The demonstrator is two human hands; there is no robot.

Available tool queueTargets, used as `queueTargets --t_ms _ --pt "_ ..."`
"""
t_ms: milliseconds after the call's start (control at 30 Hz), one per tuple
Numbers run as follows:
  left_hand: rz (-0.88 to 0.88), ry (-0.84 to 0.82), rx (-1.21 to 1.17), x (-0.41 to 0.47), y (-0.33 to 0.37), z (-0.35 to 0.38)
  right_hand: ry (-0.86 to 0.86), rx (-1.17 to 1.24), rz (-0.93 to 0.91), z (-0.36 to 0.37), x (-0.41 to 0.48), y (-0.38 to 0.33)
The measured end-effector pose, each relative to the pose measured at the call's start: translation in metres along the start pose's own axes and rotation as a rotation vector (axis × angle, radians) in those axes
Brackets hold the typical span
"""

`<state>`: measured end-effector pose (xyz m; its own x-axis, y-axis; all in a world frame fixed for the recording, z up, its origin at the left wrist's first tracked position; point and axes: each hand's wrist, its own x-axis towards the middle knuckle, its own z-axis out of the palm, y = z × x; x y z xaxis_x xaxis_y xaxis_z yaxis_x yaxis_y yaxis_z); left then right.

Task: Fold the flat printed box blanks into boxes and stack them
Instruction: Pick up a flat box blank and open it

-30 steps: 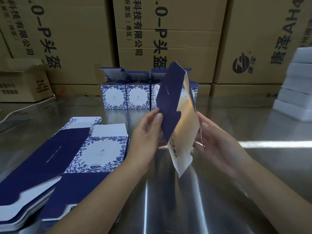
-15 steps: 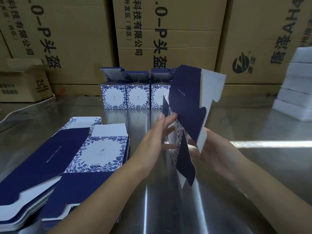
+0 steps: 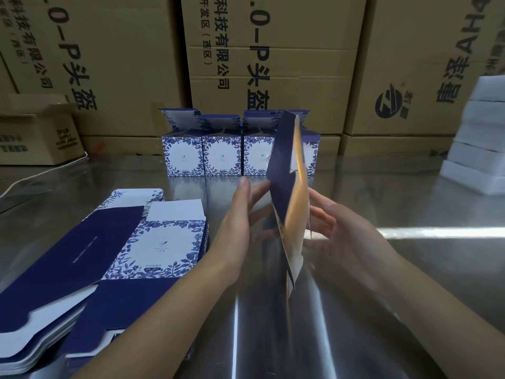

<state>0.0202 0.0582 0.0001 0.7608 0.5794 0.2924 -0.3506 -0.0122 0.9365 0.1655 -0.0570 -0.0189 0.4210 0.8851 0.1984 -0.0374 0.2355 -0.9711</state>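
1. Cardboard cartons: a wall of them stands directly behind the row of folded boxes; we judge it the hard limit on that side, so the row can only grow sideways or upward.
2. Steel table: bare metal shows in front of the row and to its right; that is the open room for turning a blank; white foam blocks stand well right of the row, at the table's edge.
3. Pile of flat blanks: in front of the row and to its left, many sheets deep; most of the work remains.
4. Row of folded boxes: at least four side by side, the fourth partly hidden; top flaps open; one tier only, so no stacking done.
5. Blank in hand: upright, just in front of the row's right end, overlapping it in view; flat or barely opened, lower tip above the table.
6. Left hand: fingers straight, pressing the navy face; right hand: blurred, fingers spread at the inner side; whether it pinches we cannot tell.
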Motion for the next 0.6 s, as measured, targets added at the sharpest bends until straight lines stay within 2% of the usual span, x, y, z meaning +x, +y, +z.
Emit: queueTargets --t_ms 133,600 --pt "-0.015 0.036 0.025 0.002 0.001 -0.003 0.05 0.011 0.003 0.004 -0.002 -0.002" --pt "-0.05 -0.206 0.046 -0.006 -0.002 -0.001 -0.061 -0.186 -0.046 0.014 -0.007 0.003"
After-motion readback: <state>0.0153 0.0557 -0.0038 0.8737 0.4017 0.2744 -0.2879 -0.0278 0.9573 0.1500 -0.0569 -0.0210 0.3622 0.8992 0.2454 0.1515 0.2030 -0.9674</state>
